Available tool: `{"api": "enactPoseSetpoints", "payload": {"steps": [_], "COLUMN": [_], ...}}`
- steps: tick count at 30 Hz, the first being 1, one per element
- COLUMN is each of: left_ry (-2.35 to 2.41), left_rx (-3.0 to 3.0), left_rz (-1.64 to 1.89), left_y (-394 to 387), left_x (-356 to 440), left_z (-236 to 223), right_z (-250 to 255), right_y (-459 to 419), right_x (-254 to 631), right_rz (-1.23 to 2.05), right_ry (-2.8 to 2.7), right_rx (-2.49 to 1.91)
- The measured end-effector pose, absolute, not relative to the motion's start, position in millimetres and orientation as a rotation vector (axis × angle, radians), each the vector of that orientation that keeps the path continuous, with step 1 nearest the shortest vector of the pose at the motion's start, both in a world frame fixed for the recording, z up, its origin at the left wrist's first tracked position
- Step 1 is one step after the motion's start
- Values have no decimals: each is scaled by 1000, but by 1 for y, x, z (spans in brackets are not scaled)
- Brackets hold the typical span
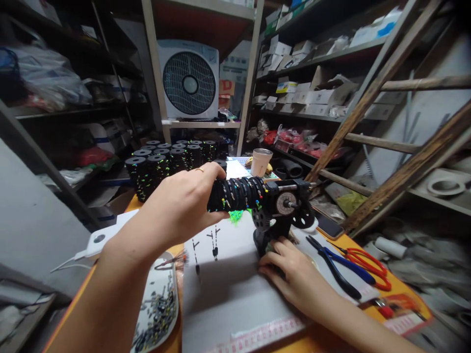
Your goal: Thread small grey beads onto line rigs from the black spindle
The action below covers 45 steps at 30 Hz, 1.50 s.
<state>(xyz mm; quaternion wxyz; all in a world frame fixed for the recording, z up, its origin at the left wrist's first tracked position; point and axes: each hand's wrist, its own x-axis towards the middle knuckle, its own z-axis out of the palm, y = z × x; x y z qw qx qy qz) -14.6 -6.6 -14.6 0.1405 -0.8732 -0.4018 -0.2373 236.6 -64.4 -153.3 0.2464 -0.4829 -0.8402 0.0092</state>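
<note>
My left hand [182, 206] is wrapped round a black spool [239, 193] dotted with coloured marks, which sits on the shaft of a small black winding machine [285, 208]. My right hand [294, 274] rests at the machine's base, fingers curled against it on a grey mat [228, 289]. A few short black leaders with small pieces hang on the mat below the spool. A green tuft shows just under the spool.
Several stacks of black spools [162, 164] stand behind. A white tray [158, 306] of small parts lies left. Blue-handled pliers [338, 264], red scissors [368, 264], a phone [328, 226] and a paper cup [260, 162] lie right. A wooden ladder [397, 147] leans at the right; shelves surround.
</note>
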Motion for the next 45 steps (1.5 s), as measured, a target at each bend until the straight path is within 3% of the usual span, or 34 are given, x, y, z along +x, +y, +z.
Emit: {"api": "enactPoseSetpoints", "payload": {"steps": [6,13,18,39,45], "left_ry": [-983,-1169,-1193,-1184,-1158], "left_rx": [-2665,-2777,-2816,-2843,-2867], "left_rz": [-894,-1004,-1011,-962,-915], "left_y": [-1,-1,-1,0,0], "left_x": [-21,-25,-24,-25,-29], "left_z": [-16,-12,-12,-10,-10], "right_z": [-123,-52,-27,-26,-28], "right_y": [-66,-44,-25,-14,-15], "right_x": [227,200,178,173,178], "right_rz": [136,46,80,141,-158], "right_ry": [-2277,-1966,-1827,-1916,-2027], "right_rx": [-1110,-857,-730,-745,-716]}}
